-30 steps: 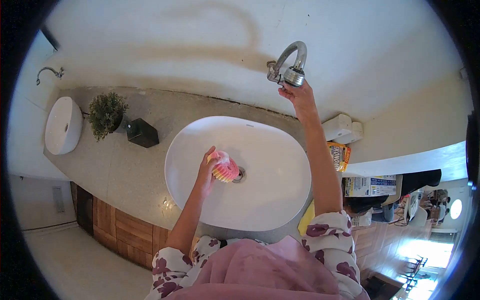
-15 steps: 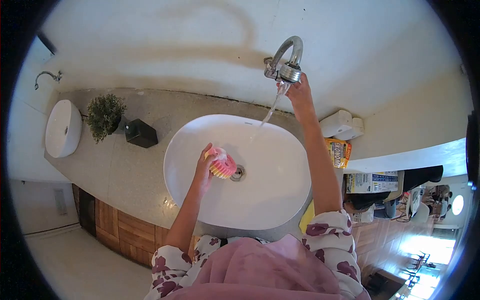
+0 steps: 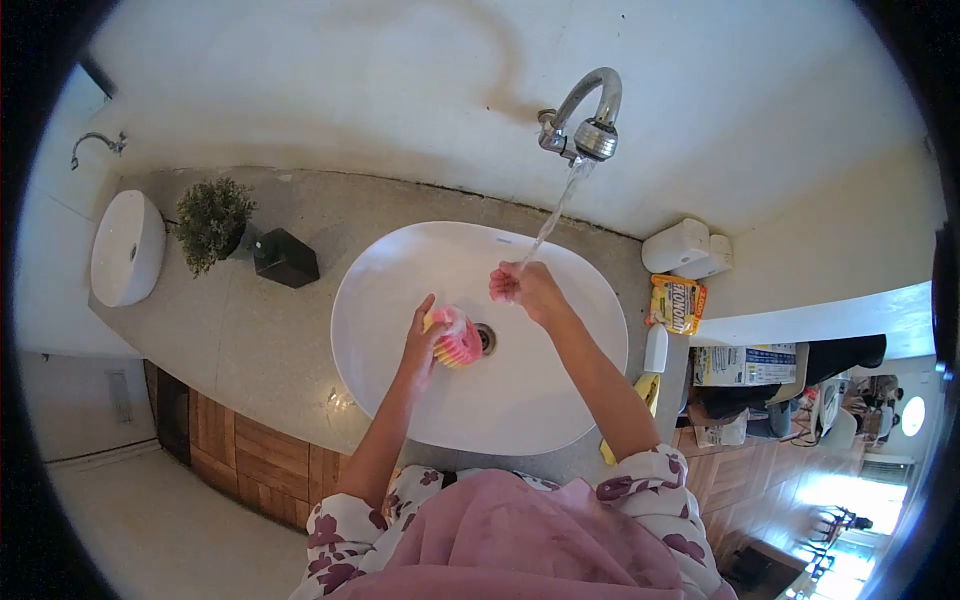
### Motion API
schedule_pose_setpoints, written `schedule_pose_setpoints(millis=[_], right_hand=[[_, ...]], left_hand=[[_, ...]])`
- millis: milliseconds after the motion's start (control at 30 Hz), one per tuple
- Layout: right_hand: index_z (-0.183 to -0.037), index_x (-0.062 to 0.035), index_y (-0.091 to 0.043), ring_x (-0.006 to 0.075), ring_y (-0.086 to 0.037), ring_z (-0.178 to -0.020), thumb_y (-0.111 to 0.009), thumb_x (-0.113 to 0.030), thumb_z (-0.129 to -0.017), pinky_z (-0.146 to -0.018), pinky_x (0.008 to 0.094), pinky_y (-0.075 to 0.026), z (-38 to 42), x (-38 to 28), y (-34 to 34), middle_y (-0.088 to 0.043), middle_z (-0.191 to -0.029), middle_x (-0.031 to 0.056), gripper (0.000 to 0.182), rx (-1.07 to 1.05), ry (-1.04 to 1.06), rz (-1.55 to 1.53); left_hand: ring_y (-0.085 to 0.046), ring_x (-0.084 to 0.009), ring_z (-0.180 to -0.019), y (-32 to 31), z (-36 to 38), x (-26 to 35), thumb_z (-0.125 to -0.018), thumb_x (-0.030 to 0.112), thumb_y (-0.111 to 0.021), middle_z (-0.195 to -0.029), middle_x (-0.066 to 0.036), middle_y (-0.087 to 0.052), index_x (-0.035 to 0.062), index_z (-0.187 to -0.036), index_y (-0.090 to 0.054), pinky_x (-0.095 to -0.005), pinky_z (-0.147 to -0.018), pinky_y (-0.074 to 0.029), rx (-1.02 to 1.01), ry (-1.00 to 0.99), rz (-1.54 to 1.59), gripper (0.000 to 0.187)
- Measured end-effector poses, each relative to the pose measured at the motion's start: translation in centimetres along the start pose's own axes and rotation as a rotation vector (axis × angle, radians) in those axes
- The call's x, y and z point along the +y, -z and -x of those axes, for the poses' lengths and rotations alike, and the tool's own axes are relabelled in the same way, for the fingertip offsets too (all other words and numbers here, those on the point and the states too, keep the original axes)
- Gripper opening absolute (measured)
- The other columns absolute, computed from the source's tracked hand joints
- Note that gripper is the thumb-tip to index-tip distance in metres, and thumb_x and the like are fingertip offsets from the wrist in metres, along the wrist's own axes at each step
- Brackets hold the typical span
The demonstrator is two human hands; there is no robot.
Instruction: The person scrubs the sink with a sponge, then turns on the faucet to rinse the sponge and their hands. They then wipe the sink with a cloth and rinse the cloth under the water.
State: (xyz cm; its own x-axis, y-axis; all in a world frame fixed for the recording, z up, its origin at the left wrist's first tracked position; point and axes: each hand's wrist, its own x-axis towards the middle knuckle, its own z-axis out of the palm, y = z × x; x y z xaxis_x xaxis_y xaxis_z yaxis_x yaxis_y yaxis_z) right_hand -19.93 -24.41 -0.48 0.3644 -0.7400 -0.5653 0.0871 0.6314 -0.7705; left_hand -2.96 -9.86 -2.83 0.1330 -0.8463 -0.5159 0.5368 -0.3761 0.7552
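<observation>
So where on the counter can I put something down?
There's a bare patch of grey stone counter between the black boxy container and the glossy white oval basin. The right end is crowded: white rounded packs, an orange-and-yellow plastic packet, a white bottle. The left hand and right hand are over the basin.
</observation>
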Motion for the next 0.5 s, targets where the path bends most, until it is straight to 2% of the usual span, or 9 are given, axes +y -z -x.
schedule_pose_setpoints(millis=[67,133,167,233,267,333,433,500], right_hand=[[-0.089,0.0075,-0.058,0.0265,-0.063,-0.071,-0.054,-0.017,-0.091,-0.069,0.0352,-0.056,-1.4,0.3,-0.4,-0.061,-0.082,0.0151,0.025,-0.002,-0.006,-0.037],[-0.099,0.0131,-0.054,0.0312,-0.064,-0.083,-0.053,-0.015,-0.09,-0.078,0.0392,-0.056,-2.1,-0.1,-1.8,-0.061,-0.093,0.0213,0.03,0.021,0.132,-0.164],[-0.099,0.0131,-0.054,0.0312,-0.064,-0.083,-0.053,-0.015,-0.09,-0.078,0.0392,-0.056,-2.4,-0.3,-2.3,-0.061,-0.093,0.0213,0.03,0.019,0.133,-0.162],[-0.105,0.0139,-0.052,0.0327,-0.061,-0.097,-0.052,-0.015,-0.091,-0.088,0.0402,-0.052,-2.4,-1.3,-3.2,-0.058,-0.103,0.0238,0.032,-0.01,0.217,-0.323],[-0.105,0.0139,-0.052,0.0327,-0.061,-0.097,-0.052,-0.015,-0.091,-0.088,0.0402,-0.052,-2.0,-1.6,-3.4,-0.058,-0.103,0.0238,0.032,-0.012,0.217,-0.32],[-0.116,0.0148,-0.047,0.0344,-0.056,-0.107,-0.049,-0.014,-0.092,-0.097,0.0411,-0.048,-1.5,-2.0,-2.8,-0.054,-0.115,0.0258,0.038,-0.011,0.163,-0.337],[-0.119,0.0152,-0.044,0.0345,-0.055,-0.109,-0.046,-0.013,-0.094,-0.098,0.0416,-0.047,-0.6,-1.5,-1.5,-0.052,-0.118,0.026,0.038,0.111,0.081,-0.252],[-0.12,0.0155,-0.044,0.0344,-0.055,-0.11,-0.045,-0.013,-0.094,-0.098,0.0416,-0.046,-0.5,-1.2,-0.9,-0.052,-0.118,0.0261,0.039,0.143,0.047,-0.299]], left_hand=[[-0.054,-0.0205,-0.108,-0.3,0.3,-0.3,-0.079,0.016,-0.06,-0.124,-0.011,-0.049,0.0164,-0.143,-0.028,-0.0344,-0.093,-0.044,-0.001,0.006,0.006,0.072],[-0.054,-0.0204,-0.107,-0.3,0.5,-0.7,-0.079,0.015,-0.061,-0.123,-0.011,-0.05,0.0168,-0.143,-0.028,-0.0342,-0.093,-0.045,-0.008,0.02,0.017,0.072],[-0.055,-0.0203,-0.106,-0.3,0.5,-0.9,-0.079,0.015,-0.061,-0.123,-0.011,-0.05,0.0171,-0.143,-0.029,-0.034,-0.092,-0.045,-0.015,0.037,0.027,0.072],[-0.055,-0.0202,-0.106,-0.5,0.6,-0.9,-0.079,0.014,-0.061,-0.123,-0.011,-0.05,0.0168,-0.143,-0.029,-0.0337,-0.092,-0.045,-0.006,0.037,0.02,0.072],[-0.055,-0.0202,-0.107,-0.5,0.7,-0.8,-0.079,0.014,-0.061,-0.123,-0.011,-0.051,0.0165,-0.143,-0.029,-0.0335,-0.092,-0.045,0.004,0.04,0.01,0.072],[-0.054,-0.02,-0.107,-0.4,0.7,-0.8,-0.079,0.014,-0.061,-0.123,-0.011,-0.051,0.0156,-0.143,-0.028,-0.0331,-0.093,-0.045,-0.005,0.038,0.019,0.072],[-0.054,-0.0195,-0.107,-0.1,0.4,-1.2,-0.079,0.013,-0.06,-0.123,-0.011,-0.051,0.0137,-0.143,-0.029,-0.0324,-0.093,-0.044,-0.02,0.017,0.013,0.072],[-0.054,-0.0192,-0.108,0.0,0.1,-1.7,-0.078,0.012,-0.06,-0.123,-0.011,-0.052,0.0128,-0.143,-0.029,-0.0321,-0.094,-0.044,-0.026,-0.001,-0.003,0.071]])
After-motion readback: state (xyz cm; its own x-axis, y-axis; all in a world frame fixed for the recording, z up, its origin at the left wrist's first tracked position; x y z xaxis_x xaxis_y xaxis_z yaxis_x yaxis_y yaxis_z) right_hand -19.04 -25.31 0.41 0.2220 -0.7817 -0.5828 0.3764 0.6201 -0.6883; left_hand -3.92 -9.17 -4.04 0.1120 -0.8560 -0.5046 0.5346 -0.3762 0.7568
